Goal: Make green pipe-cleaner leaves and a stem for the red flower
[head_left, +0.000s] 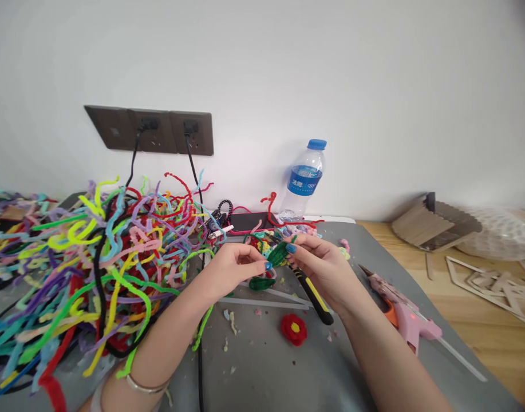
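Between my two hands is a dark green pipe-cleaner leaf (pixel 278 253), held up over the grey mat. My left hand (pixel 234 269) pinches its lower left end with thumb and forefinger. At its upper right end, my right hand (pixel 318 263) closes thumb and fingers on it. A second green leaf (pixel 261 283) lies on the mat just below. Under my right hand lies a tool with a yellow and black handle (pixel 316 297), its far end partly hidden. Nearer to me rests a red pipe-cleaner flower (pixel 293 329) with a yellow centre.
A large tangle of coloured pipe cleaners (pixel 129 257) covers the left side. On the right lies a pink glue gun (pixel 406 315) with a glue stick in it. A water bottle (pixel 305 178) and a phone (pixel 249 222) are by the wall. Black cords run from the sockets (pixel 159 131).
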A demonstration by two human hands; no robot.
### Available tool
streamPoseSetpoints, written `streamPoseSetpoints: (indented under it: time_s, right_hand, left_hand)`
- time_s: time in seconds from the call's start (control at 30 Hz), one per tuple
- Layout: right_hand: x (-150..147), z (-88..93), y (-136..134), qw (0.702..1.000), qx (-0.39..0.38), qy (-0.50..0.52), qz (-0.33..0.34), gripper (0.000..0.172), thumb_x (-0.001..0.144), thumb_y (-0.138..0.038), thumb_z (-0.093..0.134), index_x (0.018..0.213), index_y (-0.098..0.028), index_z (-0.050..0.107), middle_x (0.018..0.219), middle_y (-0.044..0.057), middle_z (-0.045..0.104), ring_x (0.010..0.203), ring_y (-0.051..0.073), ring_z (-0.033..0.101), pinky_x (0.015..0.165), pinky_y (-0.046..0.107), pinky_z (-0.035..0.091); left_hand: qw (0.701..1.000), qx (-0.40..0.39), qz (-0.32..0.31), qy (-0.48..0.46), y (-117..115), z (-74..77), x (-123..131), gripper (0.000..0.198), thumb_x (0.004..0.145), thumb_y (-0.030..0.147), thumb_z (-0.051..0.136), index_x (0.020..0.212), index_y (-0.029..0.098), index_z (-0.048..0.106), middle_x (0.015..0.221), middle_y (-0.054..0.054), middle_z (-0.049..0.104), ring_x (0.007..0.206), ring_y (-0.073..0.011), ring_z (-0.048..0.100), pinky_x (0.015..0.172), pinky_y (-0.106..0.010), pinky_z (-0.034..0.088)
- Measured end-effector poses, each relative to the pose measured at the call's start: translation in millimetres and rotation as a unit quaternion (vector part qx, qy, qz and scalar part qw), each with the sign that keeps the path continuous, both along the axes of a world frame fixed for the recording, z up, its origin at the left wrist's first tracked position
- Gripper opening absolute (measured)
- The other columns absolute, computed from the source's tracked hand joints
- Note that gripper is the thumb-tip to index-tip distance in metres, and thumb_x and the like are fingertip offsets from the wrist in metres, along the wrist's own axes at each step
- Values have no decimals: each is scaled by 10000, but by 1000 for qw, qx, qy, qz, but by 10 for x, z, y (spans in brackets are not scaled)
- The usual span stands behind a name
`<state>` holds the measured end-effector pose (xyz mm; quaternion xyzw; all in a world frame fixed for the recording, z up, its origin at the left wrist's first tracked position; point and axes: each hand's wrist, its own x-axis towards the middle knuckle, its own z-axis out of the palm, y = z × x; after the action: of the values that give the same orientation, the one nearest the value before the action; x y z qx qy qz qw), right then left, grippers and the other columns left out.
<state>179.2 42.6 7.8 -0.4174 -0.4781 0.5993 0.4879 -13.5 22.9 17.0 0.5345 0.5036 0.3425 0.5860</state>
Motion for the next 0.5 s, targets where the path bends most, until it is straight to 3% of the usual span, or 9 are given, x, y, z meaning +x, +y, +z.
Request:
streamPoseSetpoints:
  time_s: [0.27,0.4,0.5]
  right_hand:
    - [24,-12,23,1000,-20,9,-20,430,550,-517,931,668,-203,662,660,-1,640,582,138,563,537,262,440]
    - [-1,-25,26,998,-45,42,-30,433,541,-494,942,651,-203,640,607,-7,639,568,134,572,539,251,443]
    - [-32,-25,13,996,-57,52,-35,436,518,-490,951,653,-200,654,611,-4,648,574,133,577,532,245,438]
  left_hand:
    - [998,63,8,29,13,-30,-37,206,790,362,685,786,156,682,668,1,626,574,-118,530,527,-230,384]
    - [977,188,52,82,1,-47,-14,203,786,261,704,974,185,693,852,-17,677,677,-141,597,612,-249,469]
    - [936,312,64,151,-20,-67,14,273,783,171,725,1050,213,685,947,-25,683,825,-169,641,742,-275,505]
